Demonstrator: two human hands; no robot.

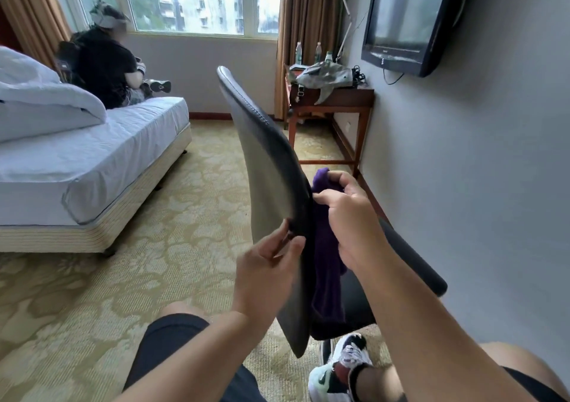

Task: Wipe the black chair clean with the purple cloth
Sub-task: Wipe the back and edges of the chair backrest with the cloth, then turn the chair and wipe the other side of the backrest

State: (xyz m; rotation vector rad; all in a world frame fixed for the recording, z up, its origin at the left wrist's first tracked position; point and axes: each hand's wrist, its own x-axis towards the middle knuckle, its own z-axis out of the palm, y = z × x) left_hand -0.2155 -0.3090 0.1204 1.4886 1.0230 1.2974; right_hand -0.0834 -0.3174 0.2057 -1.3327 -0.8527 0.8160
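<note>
The black chair (271, 167) stands right in front of me, its curved backrest seen edge-on. My left hand (265, 272) grips the lower edge of the backrest from the rear side. My right hand (345, 216) presses the purple cloth (327, 272) against the front face of the backrest, about halfway up. Part of the cloth bunches above my fingers and the rest hangs down toward the seat (354, 303). One black armrest (413, 262) sticks out to the right.
A bed (92, 161) with white bedding fills the left side, and a person (105, 65) sits on its far end. A wooden desk (333, 102) with bottles and a grey bag stands by the right wall under a mounted TV (407, 19). Patterned carpet (138, 278) lies between.
</note>
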